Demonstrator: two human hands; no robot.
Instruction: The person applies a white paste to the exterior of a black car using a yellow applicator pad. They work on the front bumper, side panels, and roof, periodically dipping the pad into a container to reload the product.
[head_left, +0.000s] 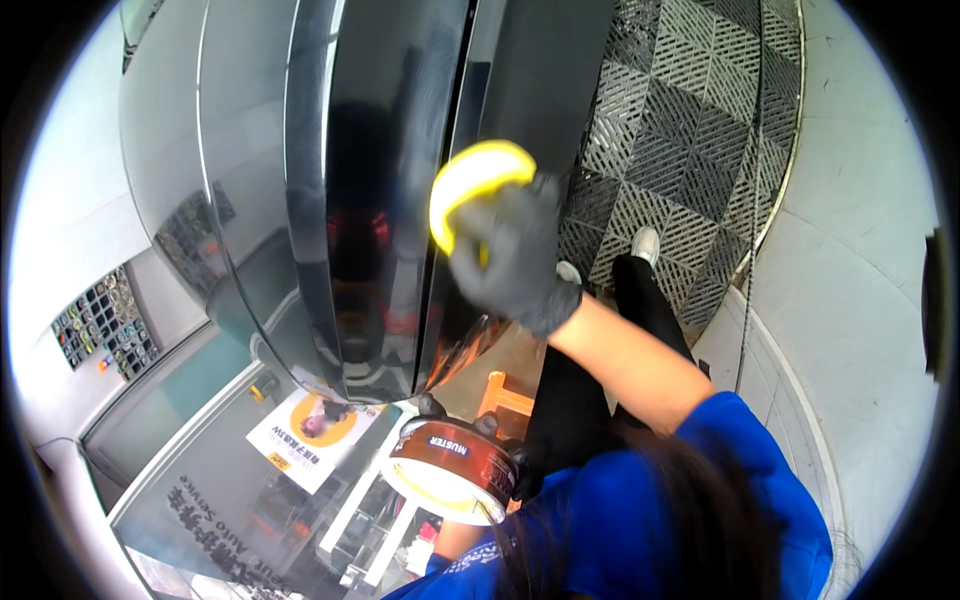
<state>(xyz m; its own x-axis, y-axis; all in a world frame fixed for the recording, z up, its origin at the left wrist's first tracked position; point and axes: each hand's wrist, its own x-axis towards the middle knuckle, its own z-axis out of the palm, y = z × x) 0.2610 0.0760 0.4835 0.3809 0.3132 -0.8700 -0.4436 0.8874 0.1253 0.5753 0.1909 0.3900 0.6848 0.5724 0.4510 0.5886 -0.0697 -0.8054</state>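
My right hand (512,250), in a black glove and smeared by motion, grips a round yellow sponge pad (482,172). The pad lies over the glossy black car body (385,150), close to a long panel gap; I cannot tell how firmly it touches. Low in the view, my left hand (487,425), also gloved in black, holds a round brown-red tub (450,447) by its side and rim. The tub is tilted, and pale yellow shows at its opening. Much of the left hand is hidden behind the tub.
Black and grey grating tiles (690,130) cover the floor, where my white shoe (646,245) stands. Beyond the car's lower end are an orange stool (508,395), a glass panel with a poster (300,450), and a wall rack of small items (105,325). A pale wall (840,200) curves along the right.
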